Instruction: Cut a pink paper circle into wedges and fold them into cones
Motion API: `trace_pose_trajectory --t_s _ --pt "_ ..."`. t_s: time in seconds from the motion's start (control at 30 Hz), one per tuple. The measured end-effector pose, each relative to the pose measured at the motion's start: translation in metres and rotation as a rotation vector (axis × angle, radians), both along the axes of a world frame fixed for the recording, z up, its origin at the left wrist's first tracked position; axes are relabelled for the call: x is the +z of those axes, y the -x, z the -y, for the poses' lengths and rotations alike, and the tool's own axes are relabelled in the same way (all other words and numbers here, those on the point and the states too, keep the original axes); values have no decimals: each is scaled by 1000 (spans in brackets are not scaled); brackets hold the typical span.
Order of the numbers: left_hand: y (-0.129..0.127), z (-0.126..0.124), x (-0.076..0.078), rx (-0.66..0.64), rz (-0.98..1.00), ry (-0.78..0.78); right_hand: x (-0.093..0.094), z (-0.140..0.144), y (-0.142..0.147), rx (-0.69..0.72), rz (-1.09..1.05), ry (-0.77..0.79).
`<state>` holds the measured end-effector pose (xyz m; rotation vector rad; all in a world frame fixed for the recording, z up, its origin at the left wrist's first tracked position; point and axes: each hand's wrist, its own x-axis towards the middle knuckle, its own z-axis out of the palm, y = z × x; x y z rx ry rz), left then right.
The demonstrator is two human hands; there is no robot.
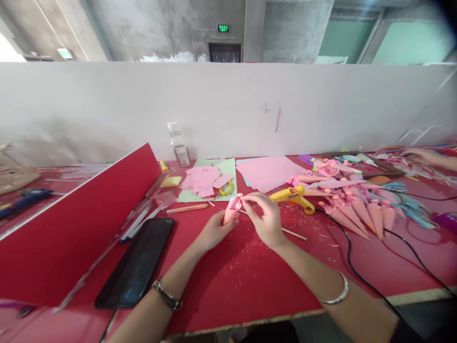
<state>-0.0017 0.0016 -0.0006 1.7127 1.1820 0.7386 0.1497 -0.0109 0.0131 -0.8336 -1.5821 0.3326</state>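
My left hand (213,232) grips a small pink paper cone (232,210) from below, just above the red table (228,281). My right hand (264,216) pinches the cone's top end with its fingertips. A thin wooden stick (293,234) lies on the table under my right hand. A yellow glue gun (294,197) rests just right of my hands, its black cord (348,247) trailing toward the front edge.
A black phone (137,267) lies at the left by a raised red divider (71,228). Pink paper squares (204,181), pink sheets (268,172) and a clear bottle (178,145) sit behind. Several finished pink cones (357,209) lie at right. Another person's hand (424,156) works far right.
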Motion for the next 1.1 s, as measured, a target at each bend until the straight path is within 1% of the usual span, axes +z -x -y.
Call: trace_pose_trajectory --t_s 0.1,0.27,0.4,0.53,0.63,0.8,0.97,1.1 --pt "-1 2 0 -22 -24 -60 3 1 -2 -9 84 -41" --pt "0 4 -1 -98 -45 -141 2 1 -1 13 176 -54" --pt "0 3 -1 -102 -49 -175 2 0 -3 4 179 -63" --pt "-1 2 0 -93 -31 -192 5 0 -5 -8 161 -34" --pt "-1 2 -2 -92 -41 -236 5 1 -4 7 153 -4" --pt "0 2 -6 -71 -146 -309 3 1 -2 22 153 9" --pt "1 0 -9 -7 -309 -435 2 0 -2 47 160 19" --pt "3 0 -12 4 -407 -507 2 0 -3 40 185 31"
